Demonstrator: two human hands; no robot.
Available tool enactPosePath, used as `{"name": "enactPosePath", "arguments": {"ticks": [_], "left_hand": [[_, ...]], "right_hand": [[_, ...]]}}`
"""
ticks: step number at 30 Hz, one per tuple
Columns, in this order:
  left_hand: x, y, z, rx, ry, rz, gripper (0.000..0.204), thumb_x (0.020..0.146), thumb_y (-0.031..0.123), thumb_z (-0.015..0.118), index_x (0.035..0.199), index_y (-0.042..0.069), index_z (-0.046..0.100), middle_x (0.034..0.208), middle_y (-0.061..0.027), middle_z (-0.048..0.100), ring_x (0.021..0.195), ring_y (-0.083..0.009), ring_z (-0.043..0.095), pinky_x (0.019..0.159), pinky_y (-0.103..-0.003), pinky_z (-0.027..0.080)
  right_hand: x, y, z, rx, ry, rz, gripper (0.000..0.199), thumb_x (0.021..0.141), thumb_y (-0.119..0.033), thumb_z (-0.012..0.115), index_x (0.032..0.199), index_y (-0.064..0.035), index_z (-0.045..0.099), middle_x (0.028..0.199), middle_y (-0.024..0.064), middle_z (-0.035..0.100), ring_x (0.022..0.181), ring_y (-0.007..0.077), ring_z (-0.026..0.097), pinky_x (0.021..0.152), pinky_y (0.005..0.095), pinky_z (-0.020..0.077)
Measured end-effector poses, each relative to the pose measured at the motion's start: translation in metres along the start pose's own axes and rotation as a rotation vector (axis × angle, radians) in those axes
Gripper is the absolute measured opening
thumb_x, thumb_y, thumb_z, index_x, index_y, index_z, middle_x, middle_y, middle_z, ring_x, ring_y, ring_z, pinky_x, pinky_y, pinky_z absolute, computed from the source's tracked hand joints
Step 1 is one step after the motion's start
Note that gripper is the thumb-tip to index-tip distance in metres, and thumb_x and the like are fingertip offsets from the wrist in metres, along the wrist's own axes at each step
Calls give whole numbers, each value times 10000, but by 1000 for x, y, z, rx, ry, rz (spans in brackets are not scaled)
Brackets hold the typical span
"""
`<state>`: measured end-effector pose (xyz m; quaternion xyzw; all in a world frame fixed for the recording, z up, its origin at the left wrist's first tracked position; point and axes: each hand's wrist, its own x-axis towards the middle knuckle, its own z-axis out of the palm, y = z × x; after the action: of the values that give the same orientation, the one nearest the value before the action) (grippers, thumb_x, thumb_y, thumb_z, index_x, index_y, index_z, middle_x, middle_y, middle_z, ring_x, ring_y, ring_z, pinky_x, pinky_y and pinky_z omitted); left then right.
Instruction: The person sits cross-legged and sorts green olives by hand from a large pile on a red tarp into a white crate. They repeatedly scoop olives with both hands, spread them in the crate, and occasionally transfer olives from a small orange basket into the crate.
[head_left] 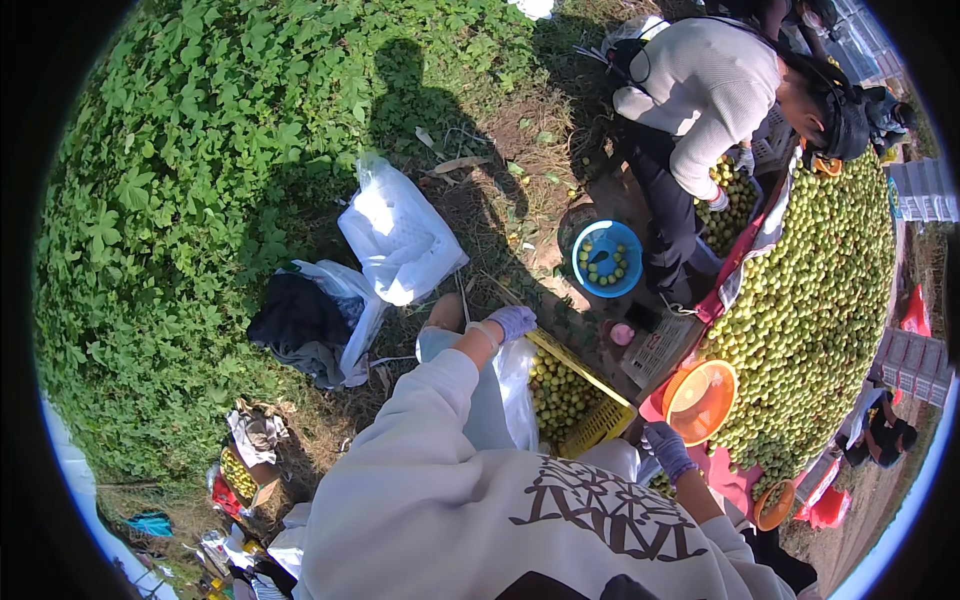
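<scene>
My left hand (514, 321), in a purple glove, is closed at the upper left corner of a yellow crate (600, 424) and appears to grip its rim. Round green-yellow fruits (560, 388) lie inside the crate, with white plastic (515, 385) along its left side. On the right, my right hand (668, 450), also gloved, is between the crate and an orange basin (701, 400). Its fingers look stretched out, with no held thing visible. The basin leans against the large fruit pile (815, 320).
A person (705, 95) bends over another fruit-filled crate (735, 205) at the upper right. Beside them stands a blue basin (607, 259) holding a few fruits. White plastic bags (400, 235) and dark clothing (300, 325) lie left, by green plants (180, 200).
</scene>
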<state>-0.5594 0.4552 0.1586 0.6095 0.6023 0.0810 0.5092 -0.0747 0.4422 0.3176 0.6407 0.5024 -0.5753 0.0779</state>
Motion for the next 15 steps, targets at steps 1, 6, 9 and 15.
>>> {"name": "enactPosePath", "arguments": {"ticks": [1,6,9,15], "left_hand": [[-4,1,23,-67,-29,-31,334,941,336,619,1100,46,663,1027,-159,699,959,-314,663,858,-394,506],[-27,5,62,-123,-200,-123,371,944,308,638,1184,27,662,1090,-160,710,993,-265,677,883,-350,512],[-18,19,37,-46,-335,-223,363,943,325,617,1171,47,666,1099,-148,705,1013,-273,670,894,-355,508],[33,107,-8,549,-398,-81,323,931,357,591,1117,108,680,1112,-166,693,1037,-349,659,909,-408,509]], "right_hand": [[-13,9,-6,109,0,37,233,976,-273,610,1064,-61,646,843,33,659,730,130,617,659,282,510],[-87,77,-23,386,181,377,257,981,-270,600,1080,-38,650,822,31,651,710,129,618,628,287,514],[-142,130,-12,593,383,424,241,974,-264,604,1060,-42,643,807,40,647,673,141,600,602,299,495],[-214,233,33,945,394,714,218,949,-264,601,1024,-60,625,763,40,635,592,153,583,512,296,461]]}}
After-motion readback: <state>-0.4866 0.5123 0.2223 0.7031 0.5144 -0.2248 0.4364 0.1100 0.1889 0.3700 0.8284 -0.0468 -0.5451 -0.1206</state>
